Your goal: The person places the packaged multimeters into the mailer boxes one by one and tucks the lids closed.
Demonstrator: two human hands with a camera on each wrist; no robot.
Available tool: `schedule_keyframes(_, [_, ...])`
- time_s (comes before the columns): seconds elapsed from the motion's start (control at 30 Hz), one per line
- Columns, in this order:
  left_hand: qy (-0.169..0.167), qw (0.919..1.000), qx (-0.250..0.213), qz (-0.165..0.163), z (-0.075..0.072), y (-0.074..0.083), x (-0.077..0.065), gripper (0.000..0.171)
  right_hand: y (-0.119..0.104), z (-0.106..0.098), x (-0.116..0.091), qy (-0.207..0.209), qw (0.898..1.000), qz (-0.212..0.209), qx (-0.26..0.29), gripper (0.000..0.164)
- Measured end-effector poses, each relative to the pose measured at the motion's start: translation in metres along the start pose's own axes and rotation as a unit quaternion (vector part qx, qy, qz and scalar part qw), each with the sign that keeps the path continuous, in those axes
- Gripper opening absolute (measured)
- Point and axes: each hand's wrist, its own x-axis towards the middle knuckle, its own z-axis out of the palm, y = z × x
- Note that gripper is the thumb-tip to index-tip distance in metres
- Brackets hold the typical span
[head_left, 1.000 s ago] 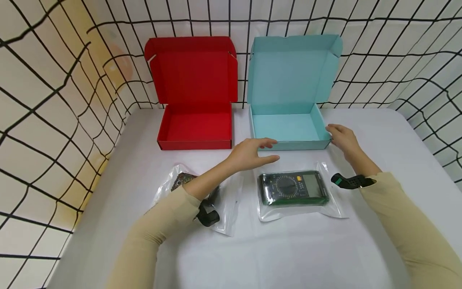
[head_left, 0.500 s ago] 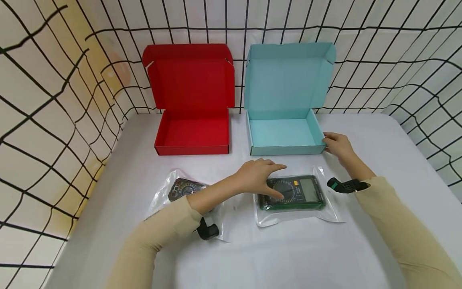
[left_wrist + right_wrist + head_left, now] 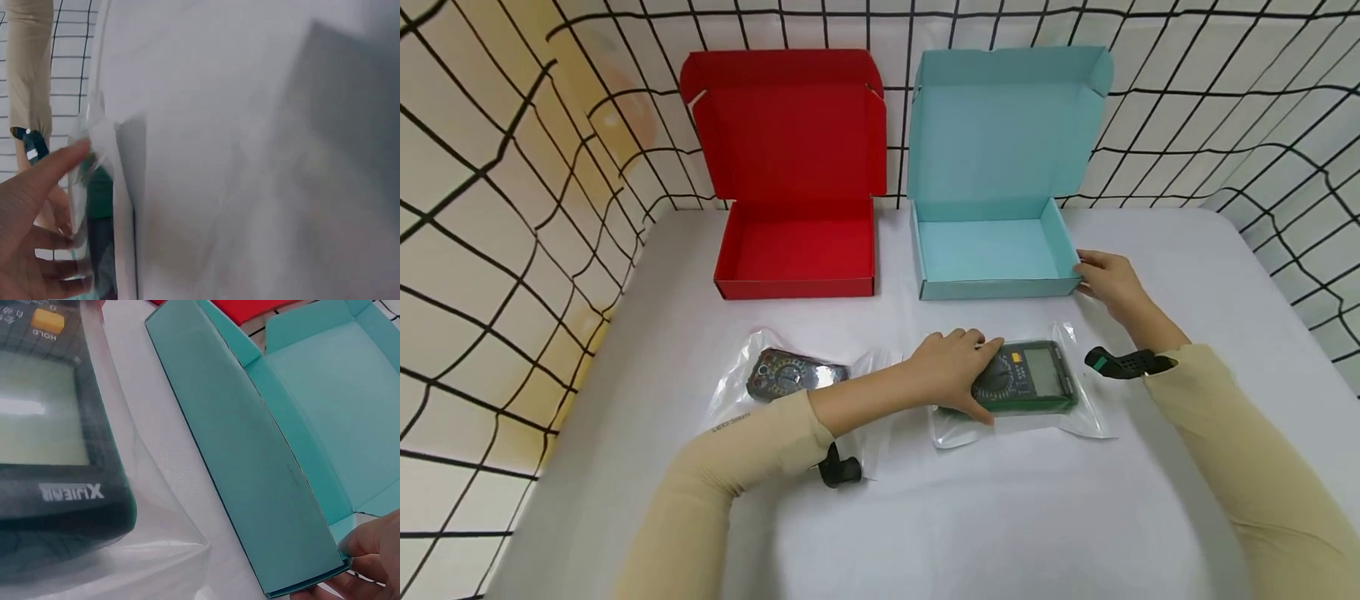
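Observation:
My left hand [image 3: 951, 371] lies over the left end of a bagged multimeter [image 3: 1033, 375], thumb and fingers spread across it. In the left wrist view the thumb and fingers [image 3: 61, 164] look fairly straight against the clear plastic bag [image 3: 87, 125]. The multimeter has a green edge, a grey screen and a yellow HOLD button [image 3: 48, 323]. My right hand [image 3: 1108, 283] pinches the right front corner of an open light blue cardboard box [image 3: 992, 289]. Its thumb is at the rim and its other fingers are outside, partly hidden.
An open red box [image 3: 795, 288] stands left of the blue one. A second bagged multimeter [image 3: 790, 375] lies at left, partly behind my left forearm. Black wire grid [image 3: 1195, 125] surrounds the back and sides of the white table [image 3: 1000, 517].
My left hand has moved down and right from in front of the blue box onto the multimeter. My right hand has stayed at the box corner. The head view has shifted slightly.

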Motion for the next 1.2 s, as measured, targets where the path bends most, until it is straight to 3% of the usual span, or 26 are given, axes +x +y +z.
schedule_keyframes(0.13, [0.004,0.9999,0.0,-0.014,0.003,-0.003,-0.003,0.11,-0.008,0.007,0.002,-0.011,1.0,-0.005,0.005,0.054])
schedule_keyframes(0.27, [0.017,0.9998,-0.008,-0.006,0.002,-0.004,-0.004,0.109,-0.01,0.008,0.002,-0.003,1.0,-0.001,0.013,0.053])
schedule_keyframes(0.67, [0.004,0.9997,-0.013,-0.019,0.019,0.009,0.002,0.108,0.013,0.006,-0.004,-0.034,0.999,0.012,0.009,0.054])
schedule_keyframes(0.93, [0.03,0.9995,0.009,-0.001,0.036,0.014,-0.006,0.092,0.033,0.02,-0.013,-0.056,0.998,0.018,-0.002,0.053])
schedule_keyframes(1.1, [0.056,0.9981,0.025,0.007,0.033,0.009,-0.003,0.086,0.033,0.021,-0.008,-0.042,0.999,0.001,0.003,0.053])
schedule_keyframes(1.2, [0.06,0.998,0.018,0.007,0.032,0.004,-0.006,0.085,0.031,0.025,-0.006,-0.057,0.998,-0.001,0.002,0.054])
